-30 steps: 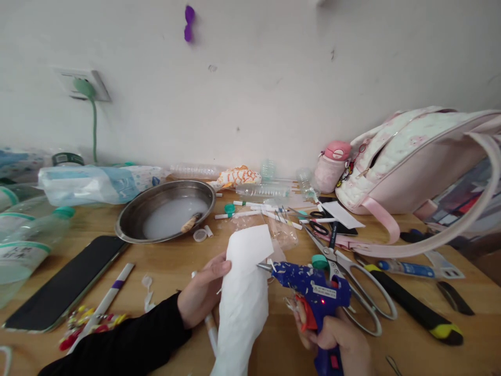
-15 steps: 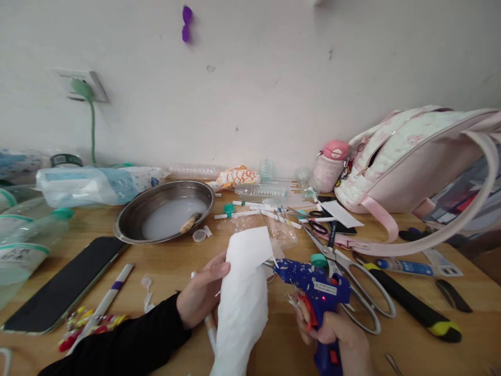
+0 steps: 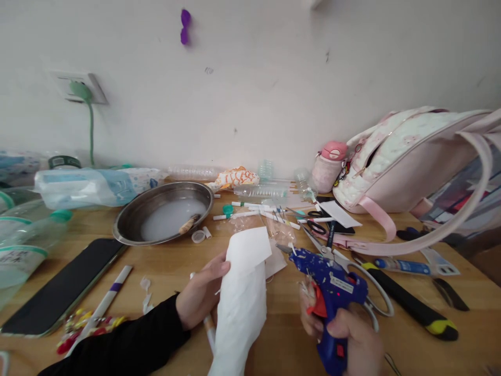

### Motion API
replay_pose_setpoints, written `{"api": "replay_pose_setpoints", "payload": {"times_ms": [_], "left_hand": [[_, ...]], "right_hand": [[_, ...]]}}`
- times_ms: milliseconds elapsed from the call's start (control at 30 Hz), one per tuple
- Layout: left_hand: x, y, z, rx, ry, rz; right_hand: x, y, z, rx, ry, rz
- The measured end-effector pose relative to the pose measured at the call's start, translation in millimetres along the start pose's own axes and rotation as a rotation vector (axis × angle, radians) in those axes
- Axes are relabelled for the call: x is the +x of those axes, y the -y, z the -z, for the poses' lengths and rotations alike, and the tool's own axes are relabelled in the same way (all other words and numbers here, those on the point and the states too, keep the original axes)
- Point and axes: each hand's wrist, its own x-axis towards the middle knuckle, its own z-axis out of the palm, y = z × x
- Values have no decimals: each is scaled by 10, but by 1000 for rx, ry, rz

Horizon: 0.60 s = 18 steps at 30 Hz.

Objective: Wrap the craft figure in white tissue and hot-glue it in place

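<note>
My left hand (image 3: 205, 287) is closed around the upper left side of a white papery form (image 3: 243, 297), long and rounded, with a folded flap at its top. My right hand (image 3: 348, 331) grips a blue hot glue gun (image 3: 329, 282) by its handle, fingers at the orange-red trigger. A small red light glows on the gun's side. Its metal nozzle points left and stands a little apart from the flap's right edge. Behind the gun lie large grey-handled scissors (image 3: 376, 292), partly hidden by it.
A steel bowl (image 3: 121, 222) of cloudy liquid holds a brush. A black phone (image 3: 62, 282) and plastic bottles (image 3: 23, 256) lie left. An orange-patterned fish (image 3: 237, 178) rests by the wall. Right are a black-and-yellow cutter (image 3: 410, 300), a pink backpack (image 3: 407, 156) and a drink bottle (image 3: 329, 167).
My right hand has drawn the glue gun right and slightly down, so its nozzle has come away from the white form's flap. My left hand keeps its hold, nearly still.
</note>
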Motion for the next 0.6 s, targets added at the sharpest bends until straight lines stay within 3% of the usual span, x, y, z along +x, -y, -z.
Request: {"api": "replay_pose_setpoints", "payload": {"times_ms": [167,600], "left_hand": [[3,14,4,16,-21,3],[3,17,46,59,-54,28]], "right_hand": [[-34,-51,-26,-41,-31,-144],[45,-77,25,-36,-5,-80]]}}
